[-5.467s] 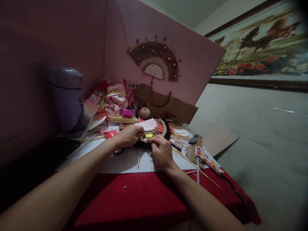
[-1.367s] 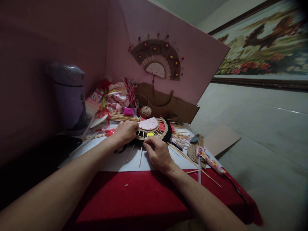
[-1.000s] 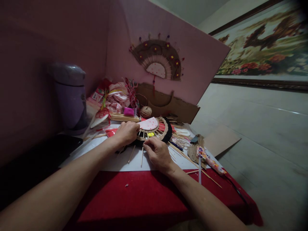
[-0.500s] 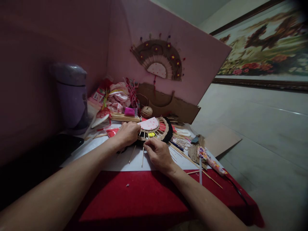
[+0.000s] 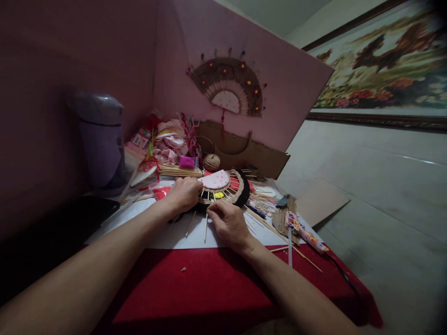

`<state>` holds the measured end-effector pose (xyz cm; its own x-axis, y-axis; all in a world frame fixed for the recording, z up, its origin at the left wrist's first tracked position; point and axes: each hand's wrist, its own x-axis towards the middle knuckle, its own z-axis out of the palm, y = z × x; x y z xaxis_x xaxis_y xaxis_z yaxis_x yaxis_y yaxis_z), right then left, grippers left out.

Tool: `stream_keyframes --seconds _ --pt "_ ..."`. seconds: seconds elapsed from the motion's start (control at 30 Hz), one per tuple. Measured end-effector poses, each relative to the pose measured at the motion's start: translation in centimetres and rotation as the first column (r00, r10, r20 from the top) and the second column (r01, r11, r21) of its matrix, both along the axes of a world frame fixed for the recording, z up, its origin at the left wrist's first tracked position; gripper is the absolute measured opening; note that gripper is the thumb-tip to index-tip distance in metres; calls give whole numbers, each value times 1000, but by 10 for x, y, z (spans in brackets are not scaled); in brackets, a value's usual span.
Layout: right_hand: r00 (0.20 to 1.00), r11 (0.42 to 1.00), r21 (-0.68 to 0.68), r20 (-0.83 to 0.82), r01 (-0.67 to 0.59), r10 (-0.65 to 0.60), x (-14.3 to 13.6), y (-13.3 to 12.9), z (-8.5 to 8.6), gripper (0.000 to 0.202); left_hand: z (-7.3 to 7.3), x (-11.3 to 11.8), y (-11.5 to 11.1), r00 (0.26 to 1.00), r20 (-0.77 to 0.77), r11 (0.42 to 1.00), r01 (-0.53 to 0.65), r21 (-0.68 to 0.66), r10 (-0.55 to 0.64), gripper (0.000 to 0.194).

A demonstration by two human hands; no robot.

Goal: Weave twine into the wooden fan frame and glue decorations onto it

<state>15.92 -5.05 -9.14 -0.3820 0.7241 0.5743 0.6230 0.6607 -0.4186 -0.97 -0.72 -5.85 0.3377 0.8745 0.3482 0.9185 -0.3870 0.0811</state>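
Observation:
A fan-shaped piece [image 5: 240,196] with a black outer band, a twine band and thin sticks lies on the white sheet. Its half-round centre [image 5: 217,179] is pale with red dots. My left hand [image 5: 186,193] is closed on the left side of this piece, its fingertips partly hidden. Thumb and fingers of my right hand [image 5: 228,222] pinch together at the piece's near edge, beside a thin stick [image 5: 206,229] that points toward me. Another stick [image 5: 190,224] juts out to its left.
Behind are a twine ball [image 5: 211,162], a pink packet [image 5: 186,162], bundled sticks and pink cloth. A purple container [image 5: 103,144] stands left. On the right lies a flower-patterned glue gun [image 5: 307,233] on cardboard. A finished fan [image 5: 226,86] hangs on the pink board.
The whole view has shifted slightly. Both hands stay in nearly the same place on the fan-shaped piece.

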Motion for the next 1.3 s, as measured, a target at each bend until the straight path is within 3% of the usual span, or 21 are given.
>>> stream_keyframes --seconds 1.3 --pt "1000 1000 -4 14 -19 19 -2 -6 3 10 -4 1 1 1000 -18 1000 21 14 -21 24"
